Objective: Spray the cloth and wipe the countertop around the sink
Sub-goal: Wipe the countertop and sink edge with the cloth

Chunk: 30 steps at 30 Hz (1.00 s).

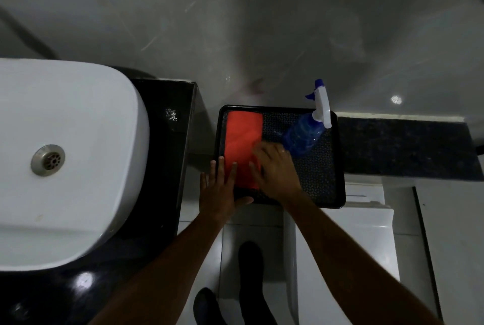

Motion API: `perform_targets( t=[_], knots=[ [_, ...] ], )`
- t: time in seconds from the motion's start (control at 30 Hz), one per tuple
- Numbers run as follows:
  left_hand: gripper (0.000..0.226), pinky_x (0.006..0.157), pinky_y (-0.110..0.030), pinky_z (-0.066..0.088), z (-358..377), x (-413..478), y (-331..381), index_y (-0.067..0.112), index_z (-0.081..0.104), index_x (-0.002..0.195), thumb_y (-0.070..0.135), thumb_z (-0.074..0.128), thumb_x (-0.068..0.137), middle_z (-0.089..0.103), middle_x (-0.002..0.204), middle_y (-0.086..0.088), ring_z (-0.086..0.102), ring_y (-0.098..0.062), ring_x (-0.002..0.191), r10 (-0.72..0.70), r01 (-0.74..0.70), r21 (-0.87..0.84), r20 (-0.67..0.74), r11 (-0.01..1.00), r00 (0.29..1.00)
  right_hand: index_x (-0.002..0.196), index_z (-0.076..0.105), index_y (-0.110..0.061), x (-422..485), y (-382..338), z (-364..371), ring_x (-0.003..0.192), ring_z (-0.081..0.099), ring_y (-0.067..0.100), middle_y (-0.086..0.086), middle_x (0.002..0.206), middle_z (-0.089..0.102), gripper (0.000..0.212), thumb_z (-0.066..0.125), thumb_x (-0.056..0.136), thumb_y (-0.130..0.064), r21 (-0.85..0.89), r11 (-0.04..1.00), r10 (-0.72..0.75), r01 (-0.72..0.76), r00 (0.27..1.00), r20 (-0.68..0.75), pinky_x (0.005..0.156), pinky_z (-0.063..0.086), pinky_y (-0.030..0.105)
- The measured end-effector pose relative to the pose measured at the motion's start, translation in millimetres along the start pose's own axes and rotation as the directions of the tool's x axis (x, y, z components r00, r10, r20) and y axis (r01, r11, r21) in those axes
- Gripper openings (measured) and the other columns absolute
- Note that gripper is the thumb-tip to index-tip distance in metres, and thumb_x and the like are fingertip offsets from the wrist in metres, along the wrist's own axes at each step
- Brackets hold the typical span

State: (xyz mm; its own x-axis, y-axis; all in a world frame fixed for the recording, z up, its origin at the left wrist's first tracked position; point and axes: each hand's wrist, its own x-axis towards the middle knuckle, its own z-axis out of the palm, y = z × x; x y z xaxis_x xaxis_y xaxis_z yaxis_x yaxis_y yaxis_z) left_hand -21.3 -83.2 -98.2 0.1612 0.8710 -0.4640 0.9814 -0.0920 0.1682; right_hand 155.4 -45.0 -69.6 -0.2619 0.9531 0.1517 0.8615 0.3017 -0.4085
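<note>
A folded red cloth (242, 138) lies in the left half of a black patterned tray (320, 167). Beside it in the tray lies a blue spray bottle (301, 135) with a white and blue trigger head pointing away from me. My left hand (220, 191) rests flat with fingers spread on the tray's near left corner, fingertips touching the cloth's edge. My right hand (275, 167) lies on the cloth's right side, fingers curled onto the fabric. To the left, a white sink (78, 167) sits on the black countertop (165, 167).
The tray sits on a white fixture to the right of the counter. A dark speckled ledge (406, 149) runs to the right along the grey wall. My dark shoes (251, 280) stand on the white tiled floor below.
</note>
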Motion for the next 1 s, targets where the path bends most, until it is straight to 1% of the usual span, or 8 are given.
perform_targets(
  t=[0.13, 0.3, 0.5, 0.63, 0.73, 0.8, 0.93, 1.0],
  knots=[
    [0.11, 0.121, -0.057, 0.001, 0, -1, -1, 0.026, -0.011, 0.156, 0.084, 0.038, 0.077, -0.019, 0.165, -0.014, -0.017, -0.035, 0.152, 0.011, -0.011, 0.011, -0.021, 1.0, 1.0, 0.149, 0.029, -0.003, 47, 0, 15, 0.134, 0.038, 0.042, 0.021, 0.149, 0.042, 0.061, 0.053, 0.098, -0.027, 0.068, 0.937, 0.303, -0.342, 0.896, 0.325, 0.106, 0.041, 0.05],
    [0.11, 0.122, -0.056, 0.0, -4, -1, 1, 0.025, -0.009, 0.157, 0.08, 0.045, 0.08, -0.02, 0.165, -0.014, -0.019, -0.034, 0.152, 0.005, -0.005, -0.025, -0.001, 1.0, 1.0, 0.152, 0.023, -0.003, 79, -9, 29, 0.129, 0.046, 0.043, 0.026, 0.141, 0.048, 0.066, 0.053, 0.095, -0.018, 0.274, 0.742, 0.554, -0.611, 0.79, 0.262, 0.104, 0.045, 0.048],
    [0.113, 0.121, -0.056, -0.002, -5, 1, 3, 0.025, -0.011, 0.157, 0.08, 0.049, 0.078, -0.021, 0.164, -0.014, -0.02, -0.035, 0.151, -0.005, 0.006, -0.039, 0.031, 0.999, 1.0, 0.126, 0.056, -0.007, 97, -1, 42, 0.107, 0.063, 0.034, 0.018, 0.123, 0.064, 0.04, 0.056, 0.089, -0.021, 0.399, 0.316, 0.764, -0.861, 0.48, 0.432, 0.085, 0.054, 0.034],
    [0.115, 0.12, -0.059, -0.004, -10, 0, 5, 0.027, -0.013, 0.156, 0.078, 0.054, 0.077, -0.023, 0.164, -0.013, -0.019, -0.035, 0.152, -0.02, 0.021, -0.034, 0.024, 0.999, 1.0, 0.129, 0.058, -0.012, 99, -3, 33, 0.108, 0.063, 0.031, 0.014, 0.125, 0.065, 0.04, 0.057, 0.09, -0.018, 0.463, 0.34, 0.729, -0.818, 0.541, 0.42, 0.088, 0.053, 0.036],
    [0.108, 0.122, -0.058, -0.002, -33, -13, 17, 0.025, -0.009, 0.158, 0.065, 0.058, 0.084, -0.018, 0.165, -0.013, -0.012, -0.034, 0.153, -0.015, 0.014, -0.016, -0.077, 1.0, 0.997, 0.124, 0.056, -0.011, 98, -26, 12, 0.088, 0.063, 0.015, 0.005, 0.104, 0.067, 0.032, 0.058, 0.093, -0.017, 0.635, 0.457, 0.655, -0.623, 0.719, 0.233, 0.08, 0.048, 0.034],
    [0.088, 0.123, -0.054, 0.002, -63, -26, 27, 0.019, 0.009, 0.159, 0.052, 0.054, 0.091, -0.006, 0.167, -0.013, -0.005, -0.032, 0.154, 0.009, -0.023, -0.053, -0.24, 0.998, 0.971, 0.109, 0.057, -0.019, 105, -51, -13, 0.066, 0.054, 0.002, -0.006, 0.081, 0.062, 0.016, 0.057, 0.092, -0.017, 0.648, 0.639, 0.549, -0.415, 0.836, -0.006, 0.069, 0.043, 0.027],
    [0.067, 0.124, -0.055, 0.013, -126, -66, 14, 0.008, 0.044, 0.146, 0.031, 0.056, 0.085, 0.019, 0.165, -0.016, 0.007, -0.034, 0.154, 0.049, -0.04, 0.028, -0.551, 0.999, 0.833, 0.111, 0.062, -0.018, 144, -103, -52, 0.081, 0.062, 0.021, 0.011, 0.098, 0.072, 0.018, 0.059, 0.094, -0.014, 0.363, 0.931, 0.144, 0.04, 0.873, -0.467, 0.069, 0.048, 0.033],
    [0.067, 0.123, -0.056, 0.012, -154, -82, -9, 0.007, 0.045, 0.145, 0.027, 0.054, 0.082, 0.02, 0.164, -0.017, 0.006, -0.035, 0.154, 0.031, 0.03, 0.085, -0.632, 0.996, 0.774, 0.122, 0.063, -0.014, 166, -126, -50, 0.099, 0.064, 0.031, 0.011, 0.12, 0.069, 0.03, 0.055, 0.093, -0.007, 0.182, 0.974, -0.06, 0.131, 0.935, -0.349, 0.082, 0.052, 0.038]
  ],
)
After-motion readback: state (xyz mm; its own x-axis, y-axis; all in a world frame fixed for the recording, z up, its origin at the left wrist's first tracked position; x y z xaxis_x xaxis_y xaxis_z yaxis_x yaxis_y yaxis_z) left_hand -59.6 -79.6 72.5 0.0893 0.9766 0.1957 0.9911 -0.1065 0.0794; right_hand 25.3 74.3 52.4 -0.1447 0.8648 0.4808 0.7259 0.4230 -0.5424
